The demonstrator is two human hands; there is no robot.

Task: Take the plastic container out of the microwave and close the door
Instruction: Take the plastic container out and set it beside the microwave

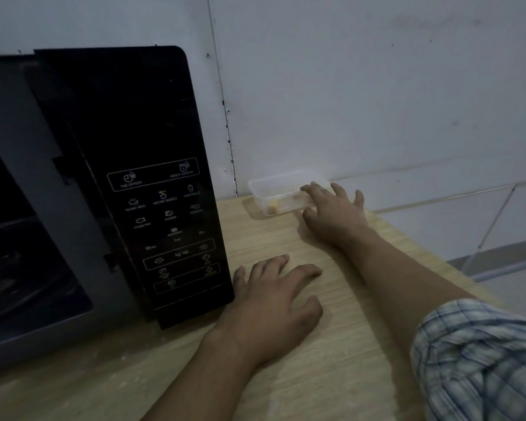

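Fingers (313, 189) of the right hand (334, 214) spread wide over the plastic container (281, 192), which sits on the counter (331, 344) by the wall; the left hand (274, 293) lies flat and empty just beside the microwave (128, 192). Removal looks done; the unseen door likely comes next.

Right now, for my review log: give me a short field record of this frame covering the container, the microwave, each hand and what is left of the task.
container: clear plastic container out of the microwave, on the wooden table by the wall, small food bits inside
microwave: microwave cavity exposed, door open and not in view
right hand: right hand spread, fingers on the container's right end, no closed grip
left hand: left hand flat on the table beside the control panel, empty
task left: close the door
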